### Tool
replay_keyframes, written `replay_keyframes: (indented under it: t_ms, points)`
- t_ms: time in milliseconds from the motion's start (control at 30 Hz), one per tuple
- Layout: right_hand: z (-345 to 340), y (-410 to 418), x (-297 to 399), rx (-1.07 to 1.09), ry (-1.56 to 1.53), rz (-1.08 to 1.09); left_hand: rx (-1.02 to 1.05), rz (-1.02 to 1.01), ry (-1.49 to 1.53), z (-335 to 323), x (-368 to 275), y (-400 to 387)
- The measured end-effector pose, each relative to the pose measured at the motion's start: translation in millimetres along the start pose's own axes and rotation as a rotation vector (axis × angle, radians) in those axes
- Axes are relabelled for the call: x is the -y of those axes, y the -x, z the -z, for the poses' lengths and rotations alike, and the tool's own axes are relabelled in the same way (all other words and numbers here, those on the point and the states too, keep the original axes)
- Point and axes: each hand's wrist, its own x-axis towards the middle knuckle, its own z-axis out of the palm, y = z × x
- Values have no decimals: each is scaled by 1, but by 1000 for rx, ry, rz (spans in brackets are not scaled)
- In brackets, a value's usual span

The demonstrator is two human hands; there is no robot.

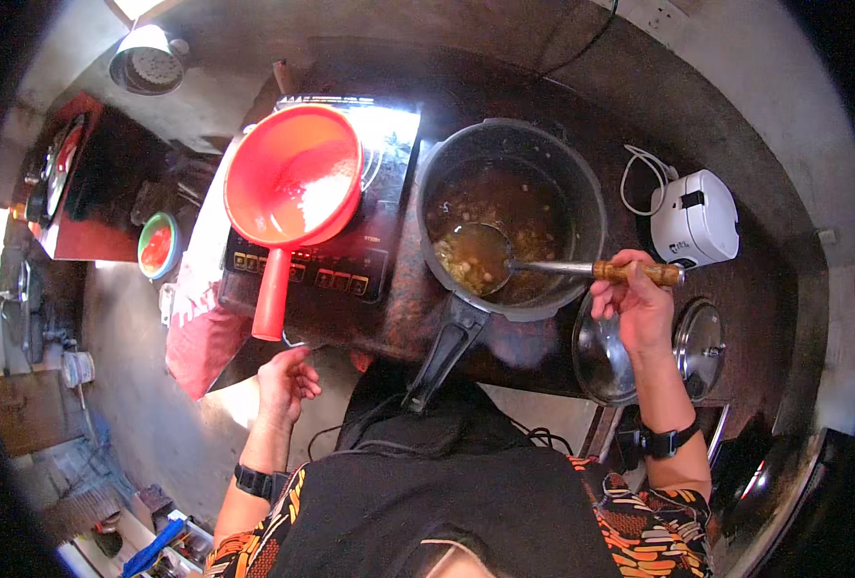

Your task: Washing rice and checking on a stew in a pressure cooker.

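Note:
In the head view my right hand point(640, 300) grips the wooden handle of a metal ladle point(554, 267). The ladle's bowl dips into brownish broth with pale pieces point(521, 217), inside a pressure cooker pot point(590, 195) that has no lid on. The pot's black handle point(445, 350) points towards me. My left hand point(290, 379) holds nothing, its fingers loosely bent, just below the handle end of a red plastic water dipper point(275, 289). A small hook hangs from that handle, close to my index finger. The dipper sits over an induction cooker point(348, 285) with lit panel keys.
A white rice cooker point(694, 220) with a coiled cord stands right of the pot. Behind my right hand lie a glass lid point(601, 354) and a metal lid point(702, 347). A green-rimmed basin point(160, 246) is at far left. Red cloth point(203, 347) hangs over the table edge.

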Motion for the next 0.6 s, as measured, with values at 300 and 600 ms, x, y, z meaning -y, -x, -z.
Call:
replay_keyframes:
  t_ms: [300, 600]
  points:
    - [2, 7, 6, -51, -32, 12, 40, 45, -33, -7, 7, -8]
    - [-2, 14, 17, -43, -44, 53, 46, 64, -83, -17, 16, -6]
